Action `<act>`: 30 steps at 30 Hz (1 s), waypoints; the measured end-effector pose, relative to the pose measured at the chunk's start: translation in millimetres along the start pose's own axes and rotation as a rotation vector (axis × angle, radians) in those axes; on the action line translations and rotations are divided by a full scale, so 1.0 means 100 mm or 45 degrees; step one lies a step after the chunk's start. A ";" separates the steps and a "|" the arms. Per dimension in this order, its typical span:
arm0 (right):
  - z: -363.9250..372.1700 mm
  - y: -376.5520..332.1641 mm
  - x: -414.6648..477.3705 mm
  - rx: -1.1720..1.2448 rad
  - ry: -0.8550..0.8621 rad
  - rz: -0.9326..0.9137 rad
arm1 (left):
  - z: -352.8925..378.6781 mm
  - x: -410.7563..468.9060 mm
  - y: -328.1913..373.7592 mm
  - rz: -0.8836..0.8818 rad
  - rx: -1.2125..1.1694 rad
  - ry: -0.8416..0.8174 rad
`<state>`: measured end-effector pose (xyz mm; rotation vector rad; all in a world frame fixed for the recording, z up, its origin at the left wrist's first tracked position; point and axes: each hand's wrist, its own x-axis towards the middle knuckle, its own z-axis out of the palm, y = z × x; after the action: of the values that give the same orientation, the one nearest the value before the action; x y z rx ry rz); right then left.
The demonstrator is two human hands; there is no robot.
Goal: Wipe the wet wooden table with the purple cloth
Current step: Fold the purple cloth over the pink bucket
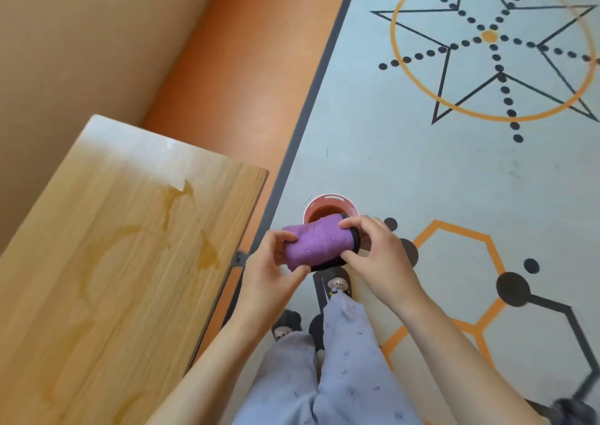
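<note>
The purple cloth (316, 244), bunched into a roll with a dark edge, is held in the air to the right of the wooden table (107, 262). My left hand (274, 270) grips its left end and my right hand (378, 255) pinches its right end. The light wooden table fills the lower left, and curved streaks and drops of yellowish liquid (207, 252) lie across its top. Neither hand touches the table.
A red cup (331, 205) with a white rim stands on the floor right behind the cloth. My legs in grey trousers (324, 369) and slippers are below. The floor mat (454, 171) carries star and hexagon patterns, and an orange strip (246, 77) runs beside the table.
</note>
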<state>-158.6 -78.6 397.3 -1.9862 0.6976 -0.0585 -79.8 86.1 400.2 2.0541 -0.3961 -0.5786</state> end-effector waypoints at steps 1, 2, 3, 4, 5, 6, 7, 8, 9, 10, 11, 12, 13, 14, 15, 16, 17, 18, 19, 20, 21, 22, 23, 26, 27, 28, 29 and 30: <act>0.01 -0.10 -0.06 -0.030 0.022 -0.033 | -0.09 -0.08 0.04 0.009 0.004 0.026; 0.02 -0.18 -0.11 -0.059 0.037 -0.069 | -0.15 -0.14 0.07 0.015 0.003 0.061; 0.04 -0.24 -0.16 -0.090 0.043 -0.109 | -0.22 -0.22 0.10 0.017 0.003 0.106; 0.05 -0.27 -0.20 -0.125 0.042 -0.144 | -0.27 -0.28 0.12 0.015 -0.002 0.145; 0.08 -0.33 -0.23 -0.164 0.029 -0.175 | -0.33 -0.35 0.13 0.006 -0.018 0.183; 0.11 -0.37 -0.26 -0.195 0.008 -0.195 | -0.39 -0.41 0.14 -0.014 -0.042 0.213; 0.13 -0.42 -0.27 -0.217 -0.017 -0.212 | -0.43 -0.46 0.14 -0.043 -0.055 0.243; 0.15 -0.48 -0.26 -0.236 -0.049 -0.229 | -0.47 -0.50 0.13 -0.081 -0.060 0.279; 0.15 -0.51 -0.24 -0.234 -0.088 -0.237 | -0.49 -0.51 0.11 -0.132 -0.063 0.299; 0.14 -0.55 -0.20 -0.206 -0.145 -0.229 | -0.51 -0.52 0.08 -0.203 -0.095 0.310; 0.13 -0.60 -0.17 -0.146 -0.219 -0.189 | -0.54 -0.54 0.09 -0.285 -0.189 0.303; 0.11 -0.65 -0.13 -0.061 -0.306 -0.109 | -0.57 -0.56 0.10 -0.366 -0.327 0.282; 0.09 -0.70 -0.09 0.036 -0.403 -0.013 | -0.59 -0.57 0.14 -0.427 -0.471 0.257; 0.08 -0.74 -0.06 0.130 -0.488 0.079 | -0.61 -0.57 0.18 -0.469 -0.588 0.242; 0.09 -0.78 -0.03 0.200 -0.553 0.141 | -0.64 -0.58 0.21 -0.501 -0.689 0.254; 0.10 -0.81 0.00 0.262 -0.602 0.192 | -0.66 -0.59 0.24 -0.533 -0.793 0.277; 0.11 -0.85 0.02 0.339 -0.640 0.238 | -0.67 -0.60 0.26 -0.560 -0.882 0.306; 0.13 -0.90 0.04 0.406 -0.666 0.271 | -0.70 -0.61 0.28 -0.581 -0.945 0.340; 0.15 -0.93 0.05 0.459 -0.686 0.292 | -0.71 -0.61 0.29 -0.597 -0.960 0.371; 0.18 -0.97 0.06 0.474 -0.713 0.292 | -0.73 -0.62 0.29 -0.606 -0.935 0.408; 0.21 -1.00 0.07 0.454 -0.740 0.277 | -0.73 -0.63 0.29 -0.602 -0.878 0.441; 0.24 -1.02 0.07 0.396 -0.757 0.245 | -0.74 -0.65 0.28 -0.590 -0.799 0.476; 0.28 -1.05 0.08 0.297 -0.752 0.193 | -0.74 -0.66 0.28 -0.576 -0.705 0.517; 0.39 -1.13 0.05 -0.134 -0.548 -0.080 | -0.72 -0.70 0.28 -0.554 -0.457 0.675; 0.44 -1.16 0.02 -0.254 -0.462 -0.195 | -0.70 -0.72 0.30 -0.545 -0.423 0.721; 0.49 -1.19 -0.02 -0.335 -0.405 -0.310 | -0.68 -0.73 0.34 -0.531 -0.402 0.761; 0.54 -1.21 -0.07 -0.384 -0.375 -0.414 | -0.66 -0.74 0.37 -0.521 -0.381 0.790; 0.59 -1.23 -0.12 -0.404 -0.372 -0.504 | -0.65 -0.75 0.41 -0.515 -0.363 0.821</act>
<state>-94.2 16.5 472.3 -2.3510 0.1225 0.1107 -109.8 147.7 482.7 1.9176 0.4625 -0.1618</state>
